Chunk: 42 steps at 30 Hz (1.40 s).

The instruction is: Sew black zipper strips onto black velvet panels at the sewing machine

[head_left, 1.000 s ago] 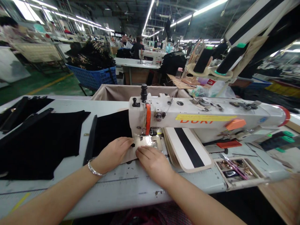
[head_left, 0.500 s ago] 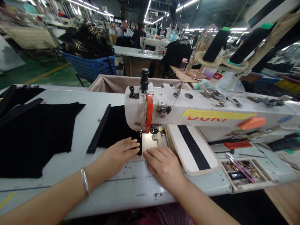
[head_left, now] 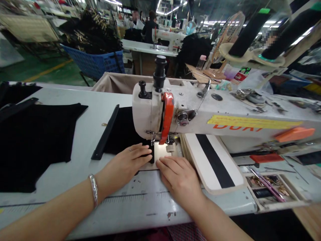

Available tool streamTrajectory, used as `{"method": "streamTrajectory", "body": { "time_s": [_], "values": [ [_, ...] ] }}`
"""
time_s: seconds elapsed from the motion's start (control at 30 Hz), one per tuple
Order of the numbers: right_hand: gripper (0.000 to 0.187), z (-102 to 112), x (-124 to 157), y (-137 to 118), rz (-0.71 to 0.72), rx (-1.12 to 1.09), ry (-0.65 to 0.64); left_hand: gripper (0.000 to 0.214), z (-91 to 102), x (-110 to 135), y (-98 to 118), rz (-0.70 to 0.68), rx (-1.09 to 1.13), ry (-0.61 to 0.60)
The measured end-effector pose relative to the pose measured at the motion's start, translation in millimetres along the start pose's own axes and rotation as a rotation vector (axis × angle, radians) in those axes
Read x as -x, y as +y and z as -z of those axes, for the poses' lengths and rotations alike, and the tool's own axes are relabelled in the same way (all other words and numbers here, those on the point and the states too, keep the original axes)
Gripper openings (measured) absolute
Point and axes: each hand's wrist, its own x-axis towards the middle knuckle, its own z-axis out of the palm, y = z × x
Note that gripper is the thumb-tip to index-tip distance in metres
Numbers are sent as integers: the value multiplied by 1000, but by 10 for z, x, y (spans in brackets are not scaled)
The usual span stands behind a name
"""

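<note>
A white sewing machine (head_left: 195, 117) stands on a pale table (head_left: 75, 174). My left hand (head_left: 126, 164) lies flat, palm down, on a black fabric piece (head_left: 122, 130) just left of the needle. A silver bracelet (head_left: 93, 190) sits on that wrist. My right hand (head_left: 178, 177) presses flat on a beige piece (head_left: 160, 152) under the lit presser foot (head_left: 170, 147). Its fingertips nearly touch those of the left hand.
A stack of cream panels with a black stripe (head_left: 213, 160) lies right of the needle. Black fabric (head_left: 32, 140) and a black strip (head_left: 105, 134) lie to the left. A tray of small tools (head_left: 268, 187) sits at right. A blue crate (head_left: 95, 65) and other workers are behind.
The view has drawn closer to the machine head. The beige piece has fed further under the foot, so less of it shows in front, and both hands have followed it.
</note>
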Motion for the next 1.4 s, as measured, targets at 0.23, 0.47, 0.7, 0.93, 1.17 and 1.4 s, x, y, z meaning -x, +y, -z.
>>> {"method": "streamTrajectory", "body": {
  "time_s": [0.23,0.47,0.7,0.93,1.17,1.4],
  "values": [
    [24,6,12,-27,11,-14,25,34,33,-10,45,13,-1,29],
    [29,58,0,-81,-48,-17,-38,35,54,-30,64,24,10,5],
    [27,52,-35,-64,-37,-5,-33,31,8,-53,14,53,28,21],
    [24,26,-21,-54,-48,-44,-42,30,-21,-25,1,80,54,9],
    [32,51,-35,-66,-44,-49,-107,34,9,73,55,-38,48,27],
    [36,43,-51,-46,-50,-33,-132,34,-17,42,41,10,47,26]
  ]
}}
